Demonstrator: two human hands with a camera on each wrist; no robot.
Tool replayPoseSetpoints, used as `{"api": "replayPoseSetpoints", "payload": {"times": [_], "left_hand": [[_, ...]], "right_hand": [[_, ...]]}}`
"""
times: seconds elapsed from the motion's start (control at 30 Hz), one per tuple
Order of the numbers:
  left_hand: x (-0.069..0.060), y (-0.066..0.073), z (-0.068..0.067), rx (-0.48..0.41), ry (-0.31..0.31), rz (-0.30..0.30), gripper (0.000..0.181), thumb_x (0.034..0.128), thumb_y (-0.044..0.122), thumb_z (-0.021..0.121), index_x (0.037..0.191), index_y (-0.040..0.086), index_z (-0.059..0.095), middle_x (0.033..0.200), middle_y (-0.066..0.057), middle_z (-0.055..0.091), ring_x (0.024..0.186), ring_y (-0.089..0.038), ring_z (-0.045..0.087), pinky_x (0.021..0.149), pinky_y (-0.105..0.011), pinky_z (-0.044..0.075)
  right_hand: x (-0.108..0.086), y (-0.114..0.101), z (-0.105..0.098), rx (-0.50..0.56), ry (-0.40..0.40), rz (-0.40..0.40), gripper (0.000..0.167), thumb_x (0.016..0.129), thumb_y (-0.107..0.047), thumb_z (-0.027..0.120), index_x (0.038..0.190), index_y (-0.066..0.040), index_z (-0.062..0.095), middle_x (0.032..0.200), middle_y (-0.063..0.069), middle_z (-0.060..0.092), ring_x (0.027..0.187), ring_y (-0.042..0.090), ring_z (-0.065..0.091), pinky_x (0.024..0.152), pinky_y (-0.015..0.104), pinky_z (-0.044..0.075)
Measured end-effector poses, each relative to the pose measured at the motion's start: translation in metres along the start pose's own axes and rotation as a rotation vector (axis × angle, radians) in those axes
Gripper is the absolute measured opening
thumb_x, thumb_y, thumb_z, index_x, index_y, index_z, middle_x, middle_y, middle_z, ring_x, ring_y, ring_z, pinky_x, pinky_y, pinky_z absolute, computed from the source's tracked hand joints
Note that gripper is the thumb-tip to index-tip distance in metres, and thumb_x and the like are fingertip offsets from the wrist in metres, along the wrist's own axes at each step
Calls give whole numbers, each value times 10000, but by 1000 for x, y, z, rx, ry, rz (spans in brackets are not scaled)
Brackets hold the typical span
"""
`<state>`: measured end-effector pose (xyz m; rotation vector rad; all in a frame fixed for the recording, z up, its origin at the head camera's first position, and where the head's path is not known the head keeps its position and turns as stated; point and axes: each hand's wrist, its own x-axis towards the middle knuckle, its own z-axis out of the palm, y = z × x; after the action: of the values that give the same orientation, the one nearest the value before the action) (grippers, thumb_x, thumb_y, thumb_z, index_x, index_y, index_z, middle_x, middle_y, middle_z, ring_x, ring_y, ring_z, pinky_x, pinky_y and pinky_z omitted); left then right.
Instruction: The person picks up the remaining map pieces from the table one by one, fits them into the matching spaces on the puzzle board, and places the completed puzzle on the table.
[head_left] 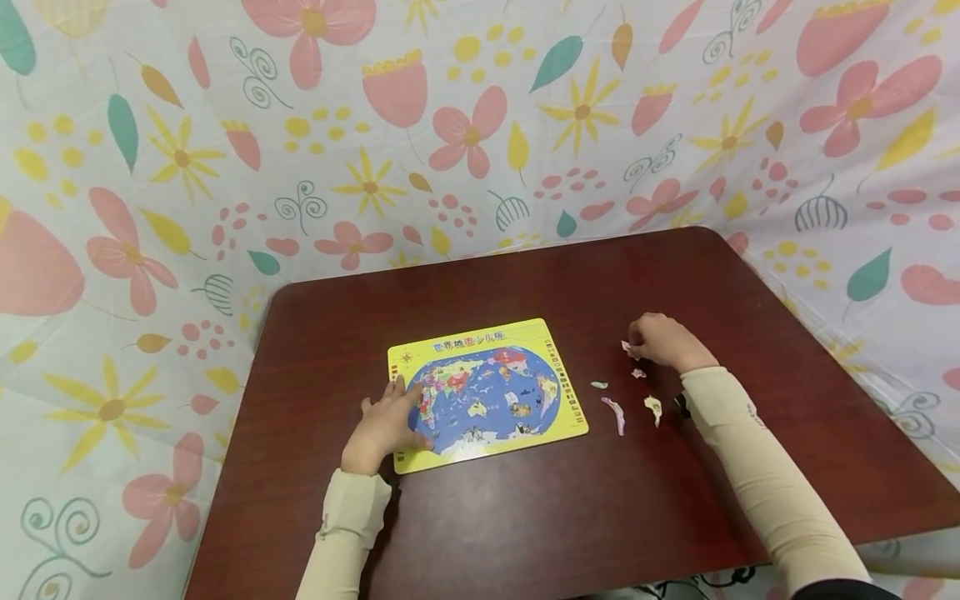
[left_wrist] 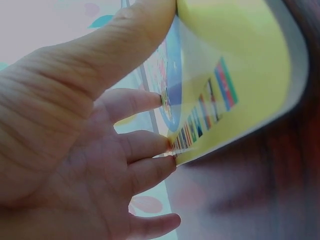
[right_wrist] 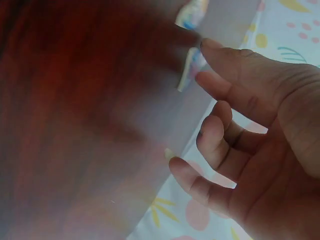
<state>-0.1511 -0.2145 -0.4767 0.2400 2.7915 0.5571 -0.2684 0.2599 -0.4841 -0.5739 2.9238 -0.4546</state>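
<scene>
A yellow-bordered world map board [head_left: 562, 392] lies flat on the table, its blue oval covered with small coloured shapes. My left hand [head_left: 386, 425] rests at its left edge, fingers spread, the thumb over the lower-left border. In the left wrist view the fingertips of my left hand [left_wrist: 115, 145] touch the border beside a row of small flags. Right of the board, my right hand [head_left: 667, 342] pinches a small pink piece [head_left: 626, 347] between thumb and index finger. The right wrist view has this piece [right_wrist: 190, 70] at the fingertips of my right hand [right_wrist: 250, 130], other fingers curled loosely.
Several loose pieces lie between the board and my right forearm: a small pink one [head_left: 638, 373], a green one [head_left: 599, 385], a long pink-purple one [head_left: 615, 415] and a cream one [head_left: 654, 408]. A flower-printed cloth [head_left: 465, 200] hangs behind the dark red-brown table [head_left: 510, 525].
</scene>
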Motion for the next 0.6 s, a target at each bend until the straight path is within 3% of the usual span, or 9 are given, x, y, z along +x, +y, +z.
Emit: {"api": "replayPoseSetpoints", "payload": {"times": [0.3,0.6], "left_hand": [[-1,0,2,-9,-3,-3,1010,697,309,953,1537,71,446,1614,-297,223,1494,-457,203,1086,-768,130],[0,0,-1,5,-4,-4,1014,698,317,953,1538,69,442,1614,-297,222,1493,-457,205,1086,-765,139]], "right_hand": [[4,0,-2,53,-81,21,93,894,-49,711,806,-37,683,744,50,596,623,193,529,585,362,448],[8,-1,2,-76,-46,-71,120,827,-108,774,816,-56,667,861,94,508,630,197,494,600,363,430]]}}
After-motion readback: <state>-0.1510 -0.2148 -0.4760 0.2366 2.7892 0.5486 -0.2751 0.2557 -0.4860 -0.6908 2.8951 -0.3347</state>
